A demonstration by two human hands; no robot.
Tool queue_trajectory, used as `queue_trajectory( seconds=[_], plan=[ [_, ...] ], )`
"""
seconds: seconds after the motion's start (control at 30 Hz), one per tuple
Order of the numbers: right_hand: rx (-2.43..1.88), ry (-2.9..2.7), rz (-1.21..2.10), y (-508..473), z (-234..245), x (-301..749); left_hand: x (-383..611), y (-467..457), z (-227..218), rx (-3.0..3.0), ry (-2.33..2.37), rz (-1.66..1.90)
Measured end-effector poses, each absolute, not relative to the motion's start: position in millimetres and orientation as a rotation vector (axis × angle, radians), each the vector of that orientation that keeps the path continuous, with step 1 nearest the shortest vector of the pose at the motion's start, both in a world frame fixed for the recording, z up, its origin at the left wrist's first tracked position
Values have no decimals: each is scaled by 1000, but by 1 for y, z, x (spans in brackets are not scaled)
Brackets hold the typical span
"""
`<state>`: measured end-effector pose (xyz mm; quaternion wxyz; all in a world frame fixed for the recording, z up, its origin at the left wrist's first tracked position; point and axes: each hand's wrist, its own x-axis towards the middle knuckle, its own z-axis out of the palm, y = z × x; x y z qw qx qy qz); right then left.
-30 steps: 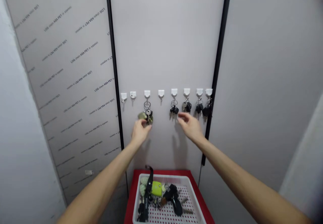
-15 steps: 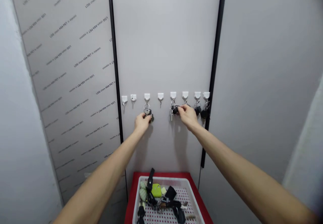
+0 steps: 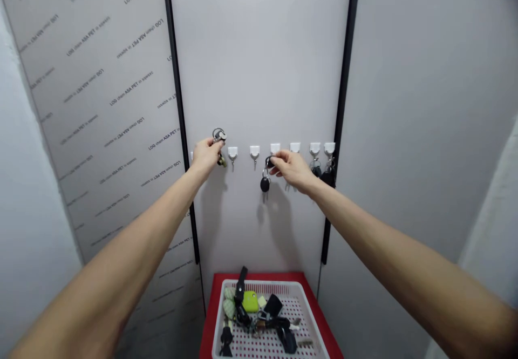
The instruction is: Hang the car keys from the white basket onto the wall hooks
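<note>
My left hand (image 3: 206,154) is closed on a bunch of keys (image 3: 220,136), its ring sticking up above the fingertips. This hand is in front of the left end of a row of white wall hooks and hides part of it. Further right, my right hand (image 3: 289,167) pinches a second bunch of keys (image 3: 265,184) with a black oval fob dangling below the fingers. That hand is just below a white hook (image 3: 275,147). Two bare hooks show between the hands, one white hook (image 3: 232,153) and another hook (image 3: 254,151).
Keys with black fobs (image 3: 328,175) hang from the rightmost hooks. Below stands a white perforated basket (image 3: 315,326) on a red surface (image 3: 208,321), holding several keys, a lime-green case (image 3: 250,301) and black fobs. Long black handles (image 3: 343,94) flank the pale panel.
Both key bunches have come off their hooks. My left hand has moved left and up with its bunch; my right hand has shifted slightly left and up with the other.
</note>
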<state>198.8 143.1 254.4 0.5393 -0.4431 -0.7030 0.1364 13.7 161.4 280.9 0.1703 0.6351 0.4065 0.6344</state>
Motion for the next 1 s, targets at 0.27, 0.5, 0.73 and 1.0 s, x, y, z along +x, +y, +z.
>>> queue_trajectory(
  seconds=[0.27,0.5,0.73,1.0],
  plan=[
    [-1122,-2033,703,112,135,197,36,120,136,1983,1242,789],
    [-1108,-2039,650,106,79,207,55,109,62,2284,1348,372],
    [-1355,-1310,-156,132,185,269,92,148,153,2185,1295,891],
    [-1593,-1268,-217,155,216,292,172,185,217,1970,1415,1247]
  ],
)
